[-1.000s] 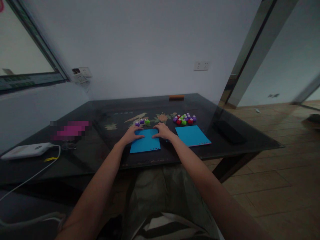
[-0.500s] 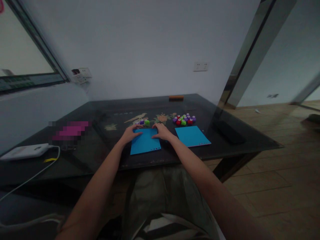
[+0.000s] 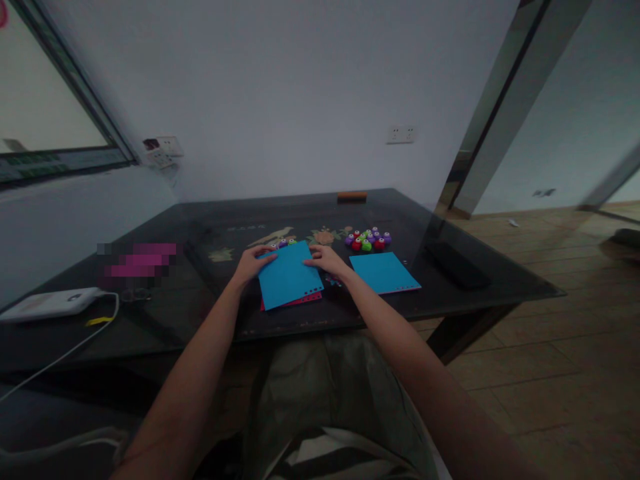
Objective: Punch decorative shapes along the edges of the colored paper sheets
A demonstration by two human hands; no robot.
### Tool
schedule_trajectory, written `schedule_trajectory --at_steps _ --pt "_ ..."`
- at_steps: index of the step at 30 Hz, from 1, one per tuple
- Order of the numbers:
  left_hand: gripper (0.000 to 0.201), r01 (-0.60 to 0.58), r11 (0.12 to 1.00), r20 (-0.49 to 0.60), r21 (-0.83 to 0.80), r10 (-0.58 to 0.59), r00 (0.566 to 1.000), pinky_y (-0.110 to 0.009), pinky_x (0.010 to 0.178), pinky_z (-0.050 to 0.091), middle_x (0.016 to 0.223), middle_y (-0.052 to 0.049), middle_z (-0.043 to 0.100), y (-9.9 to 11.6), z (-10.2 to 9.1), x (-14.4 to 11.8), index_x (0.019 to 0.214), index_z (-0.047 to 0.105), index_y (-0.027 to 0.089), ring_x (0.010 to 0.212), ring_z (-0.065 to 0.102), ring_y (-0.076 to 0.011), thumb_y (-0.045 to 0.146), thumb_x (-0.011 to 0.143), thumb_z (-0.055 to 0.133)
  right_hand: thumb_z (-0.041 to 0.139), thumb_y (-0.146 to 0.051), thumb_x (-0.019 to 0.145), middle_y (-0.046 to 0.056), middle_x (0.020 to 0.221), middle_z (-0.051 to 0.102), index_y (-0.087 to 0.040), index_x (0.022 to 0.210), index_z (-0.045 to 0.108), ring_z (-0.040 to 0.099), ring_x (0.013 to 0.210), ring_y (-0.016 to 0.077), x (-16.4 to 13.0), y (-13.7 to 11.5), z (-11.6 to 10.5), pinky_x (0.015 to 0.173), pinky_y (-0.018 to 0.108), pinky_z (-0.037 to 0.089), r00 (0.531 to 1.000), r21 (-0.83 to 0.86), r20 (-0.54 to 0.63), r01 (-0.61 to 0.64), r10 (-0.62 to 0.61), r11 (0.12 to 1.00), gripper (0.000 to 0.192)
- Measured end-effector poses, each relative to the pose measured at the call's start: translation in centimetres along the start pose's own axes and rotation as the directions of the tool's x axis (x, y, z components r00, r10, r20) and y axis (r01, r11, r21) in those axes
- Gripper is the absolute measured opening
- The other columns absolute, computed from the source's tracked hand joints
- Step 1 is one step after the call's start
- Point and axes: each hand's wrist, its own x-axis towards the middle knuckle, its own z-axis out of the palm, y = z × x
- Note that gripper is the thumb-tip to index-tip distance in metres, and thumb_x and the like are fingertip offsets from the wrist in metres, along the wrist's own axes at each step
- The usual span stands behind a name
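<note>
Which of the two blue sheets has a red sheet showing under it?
The blue sheet under both hands, left of the other blue sheet; a red sheet peeks out along its near edge.

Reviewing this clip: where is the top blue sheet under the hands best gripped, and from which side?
Probably by the far corners, where the left hand and right hand already pinch the blue sheet. Its far edge looks tilted up off the red sheet below, so fingers can likely slip under from the left and right sides.
</note>
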Motion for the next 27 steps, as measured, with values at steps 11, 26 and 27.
schedule_trajectory --at_steps 11,26,27 --pt "0.056 0.035 0.973 -0.133 -0.226 -0.066 0.989 -0.031 0.067 0.051 0.1 -0.01 0.067 0.5 0.2 -0.3 0.108 0.062 0.017 0.081 0.064 -0.022 0.045 0.061 0.073 0.076 -0.035 0.065 0.004 0.067 0.068 -0.015 0.076 0.069 0.061 0.061 0.0166 -0.7 -0.2 -0.1 0.056 0.027 0.049 0.992 0.116 0.124 -0.005 -0.009 0.993 0.024" --pt "0.047 0.305 0.876 0.322 -0.374 -0.186 0.928 -0.042 0.084 0.053 0.108 -0.015 0.067 1.8 2.2 -1.9 0.099 0.063 0.015 0.098 0.064 -0.0287 0.035 0.06 0.079 0.07 -0.043 0.069 0.004 0.069 0.066 -0.015 0.075 0.064 0.06 0.063 0.0159 0.2 0.6 -0.7 0.058 0.027 0.049 0.983 0.148 -0.157 0.115 -0.092 0.982 0.029" --pt "0.05 0.297 0.875 0.33 -0.382 -0.171 0.928 -0.042 0.084 0.053 0.108 -0.015 0.067 1.6 2.3 -1.9 0.101 0.063 0.015 0.097 0.065 -0.0284 0.035 0.059 0.08 0.07 -0.043 0.07 0.004 0.068 0.066 -0.015 0.074 0.064 0.06 0.064 0.0164 0.2 0.6 -0.7 0.058 0.027 0.049 0.981 0.129 -0.171 0.116 -0.094 0.985 0.029"
